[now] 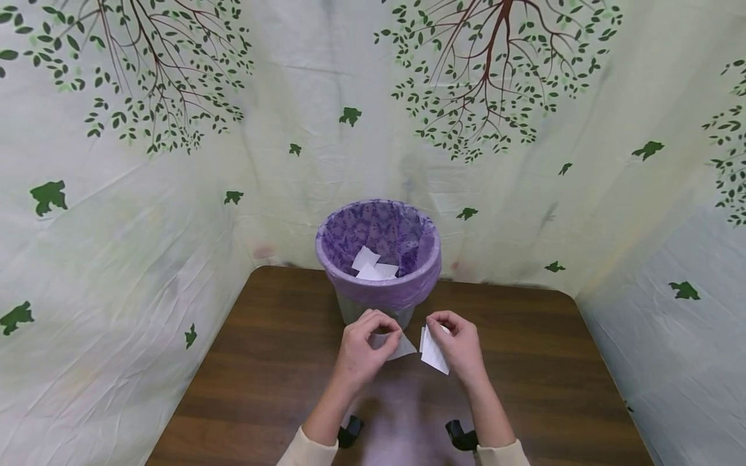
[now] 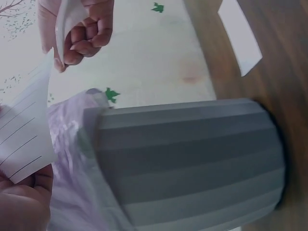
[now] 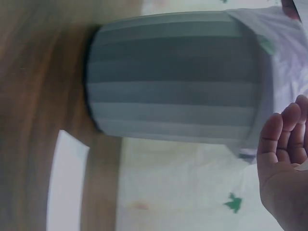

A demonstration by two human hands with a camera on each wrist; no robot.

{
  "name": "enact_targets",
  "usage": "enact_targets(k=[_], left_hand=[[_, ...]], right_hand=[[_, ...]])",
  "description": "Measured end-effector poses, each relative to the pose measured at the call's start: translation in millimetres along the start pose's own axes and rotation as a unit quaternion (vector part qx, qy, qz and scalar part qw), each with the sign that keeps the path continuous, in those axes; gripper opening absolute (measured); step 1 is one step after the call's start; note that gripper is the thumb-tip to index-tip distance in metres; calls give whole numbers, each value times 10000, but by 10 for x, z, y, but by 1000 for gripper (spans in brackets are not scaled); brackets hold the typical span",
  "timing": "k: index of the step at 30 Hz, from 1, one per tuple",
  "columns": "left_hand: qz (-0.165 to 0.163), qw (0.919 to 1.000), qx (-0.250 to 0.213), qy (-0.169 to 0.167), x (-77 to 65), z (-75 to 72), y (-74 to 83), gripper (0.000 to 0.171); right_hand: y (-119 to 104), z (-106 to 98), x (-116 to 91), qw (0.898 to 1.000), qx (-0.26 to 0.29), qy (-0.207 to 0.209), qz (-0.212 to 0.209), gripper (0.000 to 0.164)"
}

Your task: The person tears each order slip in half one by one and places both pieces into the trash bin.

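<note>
A lined white piece of paper [image 2: 29,134] is pinched in my left hand [image 1: 360,349], its corner pointing right in the head view. My right hand [image 1: 464,349] pinches a white piece of paper [image 2: 72,18] between thumb and fingertips, a short way to the right of the left hand. Both hands are in front of a grey trash bin [image 2: 187,159] with a purple patterned bag [image 1: 373,294] folded over its rim. Several white paper pieces [image 1: 373,265] lie inside the bag.
The bin stands on a dark brown wooden table [image 1: 524,382]. Beside the bin a white paper strip [image 3: 67,183] lies on the tabletop. A pale cloth [image 1: 291,213] printed with trees and leaves hangs behind the table and at its sides.
</note>
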State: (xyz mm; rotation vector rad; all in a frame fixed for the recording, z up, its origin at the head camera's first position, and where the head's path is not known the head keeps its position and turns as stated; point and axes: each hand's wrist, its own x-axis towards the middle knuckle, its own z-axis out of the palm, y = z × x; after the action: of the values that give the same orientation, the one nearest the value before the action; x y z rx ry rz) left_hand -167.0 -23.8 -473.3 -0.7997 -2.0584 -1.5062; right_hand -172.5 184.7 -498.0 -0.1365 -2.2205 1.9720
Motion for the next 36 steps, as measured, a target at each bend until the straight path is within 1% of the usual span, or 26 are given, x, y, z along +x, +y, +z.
enact_targets(k=[3, 8, 15, 21, 22, 25, 29, 36], left_hand=[[34, 10000, -26, 61, 79, -37, 39, 3], [109, 9997, -70, 192, 226, -92, 87, 7], [200, 9992, 18, 344, 375, -150, 112, 4], [292, 9986, 48, 429, 505, -209, 97, 6], [295, 9986, 66, 445, 526, -220, 92, 8], [272, 9983, 97, 516, 596, -252, 84, 3], [215, 9976, 214, 628, 694, -288, 84, 10], [246, 9956, 342, 834, 875, -319, 51, 8]], right_hand=[[-124, -4, 15, 10000, 42, 2, -84, 11], [-300, 6, 97, 9995, -20, -17, -314, 10], [-499, 40, 255, 9979, -49, -164, -626, 14], [-643, 75, 332, 9958, -4, -167, -901, 12], [-667, 82, 345, 9955, 1, -170, -929, 12], [-740, 105, 384, 9947, 0, -199, -1005, 13], [-843, 137, 445, 9936, 24, -215, -1105, 14], [-980, 226, 604, 9935, 107, -225, -1107, 18]])
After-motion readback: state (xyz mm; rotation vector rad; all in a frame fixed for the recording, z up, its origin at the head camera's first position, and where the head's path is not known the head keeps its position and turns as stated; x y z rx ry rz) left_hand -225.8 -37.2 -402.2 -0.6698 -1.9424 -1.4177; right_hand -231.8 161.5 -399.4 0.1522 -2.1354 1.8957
